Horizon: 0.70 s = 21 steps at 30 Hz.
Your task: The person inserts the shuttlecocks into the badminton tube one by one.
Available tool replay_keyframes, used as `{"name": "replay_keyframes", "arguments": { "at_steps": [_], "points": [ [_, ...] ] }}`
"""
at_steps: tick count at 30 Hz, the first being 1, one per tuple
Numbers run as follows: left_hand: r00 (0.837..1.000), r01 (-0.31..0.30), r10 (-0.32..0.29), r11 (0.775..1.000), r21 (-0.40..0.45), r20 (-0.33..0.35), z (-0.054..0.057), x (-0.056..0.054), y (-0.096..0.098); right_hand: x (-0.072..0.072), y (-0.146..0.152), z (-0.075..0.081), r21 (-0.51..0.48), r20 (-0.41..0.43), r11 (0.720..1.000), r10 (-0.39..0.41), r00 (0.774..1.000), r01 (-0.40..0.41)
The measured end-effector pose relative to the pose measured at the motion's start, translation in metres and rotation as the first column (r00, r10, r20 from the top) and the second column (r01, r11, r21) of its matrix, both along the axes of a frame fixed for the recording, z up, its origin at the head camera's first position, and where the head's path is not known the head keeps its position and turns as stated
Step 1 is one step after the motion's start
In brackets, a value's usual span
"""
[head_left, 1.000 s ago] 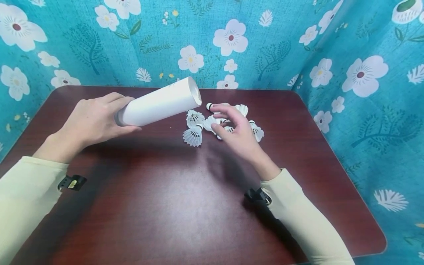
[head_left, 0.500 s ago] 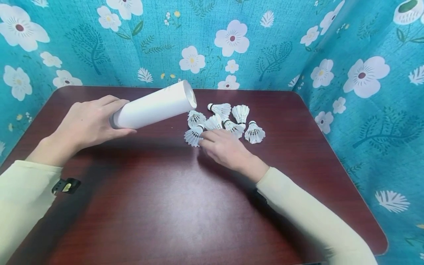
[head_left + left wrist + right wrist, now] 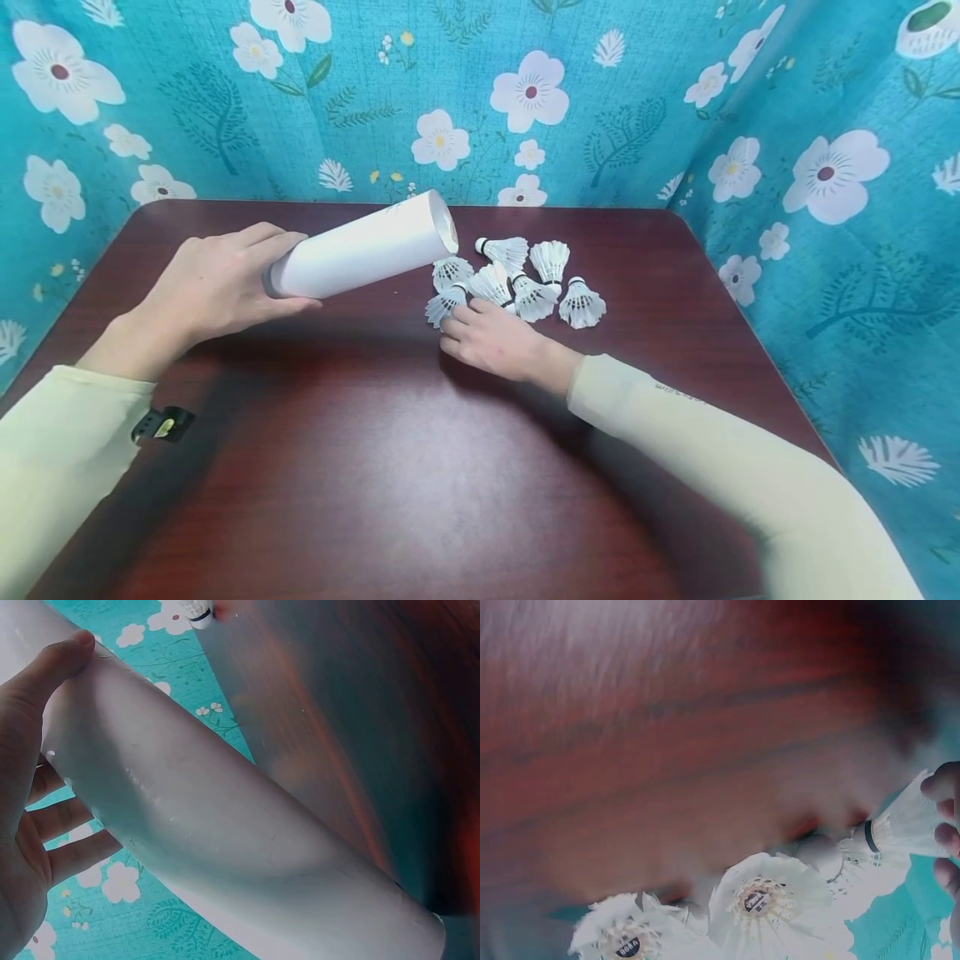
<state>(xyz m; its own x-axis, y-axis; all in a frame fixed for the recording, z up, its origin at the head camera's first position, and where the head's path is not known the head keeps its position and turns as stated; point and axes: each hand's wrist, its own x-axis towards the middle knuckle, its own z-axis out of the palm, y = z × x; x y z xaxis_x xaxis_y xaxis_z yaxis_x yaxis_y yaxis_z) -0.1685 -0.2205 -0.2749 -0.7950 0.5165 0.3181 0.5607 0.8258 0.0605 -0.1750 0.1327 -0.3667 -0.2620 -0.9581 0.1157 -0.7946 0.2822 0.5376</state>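
My left hand point(image 3: 217, 279) grips the lower end of a white shuttlecock tube point(image 3: 367, 246), tilted with its open mouth up and to the right. In the left wrist view, the thumb lies along one side of the tube point(image 3: 217, 802) and the fingers reach round the other. My right hand point(image 3: 495, 337) is low at the near-left shuttlecock point(image 3: 442, 305), its curled fingers at the feather skirt. The right wrist view has the fingertips on that shuttlecock's skirt point(image 3: 911, 817), with its dark-banded cork pointing away from them. Part of the skirt is hidden behind the fingers.
Several white shuttlecocks lie in a loose cluster past the right hand, among them one at the right point(image 3: 582, 304) and one at the back point(image 3: 504, 252). They rest on a dark red-brown table point(image 3: 390, 467). A blue floral curtain point(image 3: 450, 75) hangs behind and to the right.
My right hand has come down from above the cluster to its near-left shuttlecock, fingers closing at the skirt. The left hand and the tube have stayed nearly in place.
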Motion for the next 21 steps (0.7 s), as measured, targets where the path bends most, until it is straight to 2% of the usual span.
{"name": "replay_keyframes", "arguments": {
  "at_steps": [5,13,18,20,21],
  "points": [
    [1.0,0.002,-0.002,1.0,-0.006,0.001,0.0,0.0,0.002,-0.007,-0.003,-0.002,0.055,-0.032,0.998,-0.028,0.999,0.029],
    [1.0,-0.001,0.001,1.0,0.016,-0.008,0.0,0.002,0.002,-0.013,0.001,0.004,0.039,0.018,0.993,-0.114,0.993,0.113],
    [1.0,-0.001,0.001,1.0,0.018,-0.008,0.0,0.001,0.0,-0.012,0.006,0.006,-0.112,0.045,0.989,-0.093,0.995,0.097],
    [1.0,-0.004,0.004,1.0,0.019,-0.006,0.001,0.002,-0.001,-0.012,0.009,0.01,-0.219,0.089,0.97,-0.091,0.992,0.108],
    [1.0,-0.007,0.007,1.0,0.021,-0.005,0.001,0.002,-0.001,-0.011,0.01,0.013,-0.285,0.12,0.951,-0.087,0.989,0.118]
  ]
}}
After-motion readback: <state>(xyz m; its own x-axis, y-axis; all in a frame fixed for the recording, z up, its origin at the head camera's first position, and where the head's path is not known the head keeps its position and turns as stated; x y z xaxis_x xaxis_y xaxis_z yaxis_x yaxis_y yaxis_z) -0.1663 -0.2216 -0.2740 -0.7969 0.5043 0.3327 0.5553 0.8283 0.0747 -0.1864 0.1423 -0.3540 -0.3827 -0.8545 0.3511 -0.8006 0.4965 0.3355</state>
